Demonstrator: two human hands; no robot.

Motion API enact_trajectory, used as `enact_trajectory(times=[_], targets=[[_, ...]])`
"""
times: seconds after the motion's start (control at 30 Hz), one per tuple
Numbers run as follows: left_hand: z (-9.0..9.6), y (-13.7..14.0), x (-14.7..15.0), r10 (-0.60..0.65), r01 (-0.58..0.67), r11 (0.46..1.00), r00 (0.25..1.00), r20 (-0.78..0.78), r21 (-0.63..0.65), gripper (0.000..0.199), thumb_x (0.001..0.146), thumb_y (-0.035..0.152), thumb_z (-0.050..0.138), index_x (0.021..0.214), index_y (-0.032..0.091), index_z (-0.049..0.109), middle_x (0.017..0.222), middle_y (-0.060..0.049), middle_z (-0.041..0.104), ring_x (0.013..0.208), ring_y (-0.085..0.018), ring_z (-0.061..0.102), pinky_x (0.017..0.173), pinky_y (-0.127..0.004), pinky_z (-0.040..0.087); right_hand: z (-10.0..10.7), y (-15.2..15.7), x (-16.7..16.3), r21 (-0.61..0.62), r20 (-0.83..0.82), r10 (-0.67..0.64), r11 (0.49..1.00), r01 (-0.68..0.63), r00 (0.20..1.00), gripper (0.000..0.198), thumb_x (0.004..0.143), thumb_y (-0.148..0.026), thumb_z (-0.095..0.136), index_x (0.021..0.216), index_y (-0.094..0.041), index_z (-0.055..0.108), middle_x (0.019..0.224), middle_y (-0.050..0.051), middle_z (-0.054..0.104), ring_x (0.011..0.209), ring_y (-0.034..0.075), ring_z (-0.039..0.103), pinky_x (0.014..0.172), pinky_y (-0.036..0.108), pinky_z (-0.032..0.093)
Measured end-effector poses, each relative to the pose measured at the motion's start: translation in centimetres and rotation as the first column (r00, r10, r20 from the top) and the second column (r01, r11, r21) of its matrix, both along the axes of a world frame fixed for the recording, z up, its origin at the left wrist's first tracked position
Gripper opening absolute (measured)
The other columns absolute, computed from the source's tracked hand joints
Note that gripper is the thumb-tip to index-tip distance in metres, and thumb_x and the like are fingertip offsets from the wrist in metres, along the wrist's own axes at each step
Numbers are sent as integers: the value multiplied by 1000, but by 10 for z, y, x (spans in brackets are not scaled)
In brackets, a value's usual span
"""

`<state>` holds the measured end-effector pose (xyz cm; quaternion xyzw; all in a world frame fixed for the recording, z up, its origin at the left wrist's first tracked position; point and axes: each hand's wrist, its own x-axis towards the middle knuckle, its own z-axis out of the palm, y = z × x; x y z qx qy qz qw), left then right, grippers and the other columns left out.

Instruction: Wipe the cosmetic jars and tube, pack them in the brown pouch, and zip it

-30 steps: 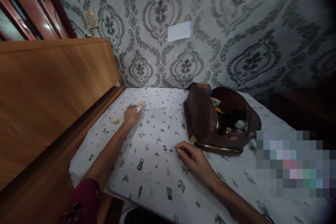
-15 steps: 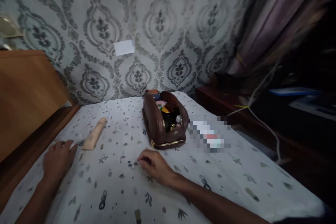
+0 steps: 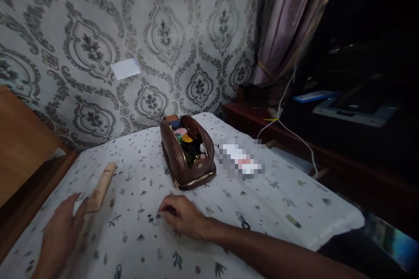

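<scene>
A small white object (image 3: 79,203) shows between the thumb and fingers of my left hand (image 3: 62,226), which is closed around it at the lower left; its kind is unclear. Right beside those fingers, a beige squeeze tube (image 3: 102,186) lies on the printed sheet (image 3: 140,192). My right hand (image 3: 183,216) rests on the sheet with its fingers curled in, and nothing shows in them. Just beyond it stands a brown leather toiletry bag (image 3: 173,152), unzipped. Inside are several small containers, among them a pink one (image 3: 180,131) and a yellow-orange one (image 3: 187,138).
A blurred-out white and red item (image 3: 240,159) lies right of the bag. A wooden panel (image 3: 29,139) borders the left side, and patterned wallpaper (image 3: 163,30) rises behind. At the right are a dark red wooden ledge (image 3: 238,115), a white cable (image 3: 301,139) and a purple curtain (image 3: 284,22).
The view has turned to the right, so the bag, tube and wall sit further left. My left hand has come closer to the tube's lower end. My right hand keeps its curled pose.
</scene>
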<state>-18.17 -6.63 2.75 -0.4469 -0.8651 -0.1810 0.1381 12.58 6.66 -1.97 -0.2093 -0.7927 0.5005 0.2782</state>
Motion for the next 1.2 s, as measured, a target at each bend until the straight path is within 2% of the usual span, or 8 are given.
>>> enact_trajectory(times=[0.07,0.17,0.27,0.4,0.53,0.6,0.87,1.2], targets=[[0,15,33,-152,139,982,984,97,129,48,87,59,40,109,21,60,111,-12,71,102,-32,67,87,-43,55,-1,-3,0,-73,-40,-9,997,6,999,18,78,-15,60,92,-17,72,77,0,65,67,12,55,64,23,44],[-4,37,89,-439,390,880,885,153,269,39,88,54,48,105,23,64,110,-11,72,102,-29,68,88,-40,55,-4,-6,-4,-222,-104,-4,975,-20,995,27,80,-23,63,106,-17,70,82,1,66,67,12,57,65,24,45],[-11,53,132,-616,553,779,763,195,295,30,92,43,48,107,23,65,99,-8,72,93,-24,69,81,-34,56,-5,-7,-13,-467,-204,66,870,-157,977,42,78,-41,70,113,-17,65,85,1,66,67,12,60,63,25,47],[-18,60,154,-644,572,755,740,195,321,24,95,40,47,91,23,63,84,-4,65,80,-21,64,73,-31,53,-5,-5,-30,-709,-319,31,656,-260,947,51,63,-57,79,88,-15,65,68,-1,63,61,14,61,57,26,46],[-25,60,153,-608,519,765,776,165,380,24,95,39,46,85,22,61,84,-5,62,82,-21,62,74,-32,51,-6,-5,-35,-819,-382,-78,490,-298,921,46,53,-46,86,78,-14,64,66,0,64,61,14,62,58,25,43],[-28,59,152,-607,514,759,782,146,400,24,96,37,45,87,22,62,87,-5,63,84,-21,63,75,-31,51,-6,-6,-33,-834,-407,-95,444,-327,909,45,54,-43,87,79,-14,65,67,-1,64,63,13,63,59,25,43],[-33,56,148,-645,535,732,744,176,423,16,90,33,52,81,24,62,85,-4,63,79,-21,65,71,-29,54,-6,-4,-25,-770,-400,11,538,-342,917,55,49,-47,94,83,-13,68,70,-3,66,59,10,62,61,24,46],[-40,54,131,-380,222,907,795,472,357,37,87,57,53,89,23,69,97,-6,74,93,-28,69,80,-36,58,-7,-4,-21,-761,-423,67,515,-395,903,63,40,-43,97,86,-15,63,71,-3,70,58,11,64,62,25,50]])
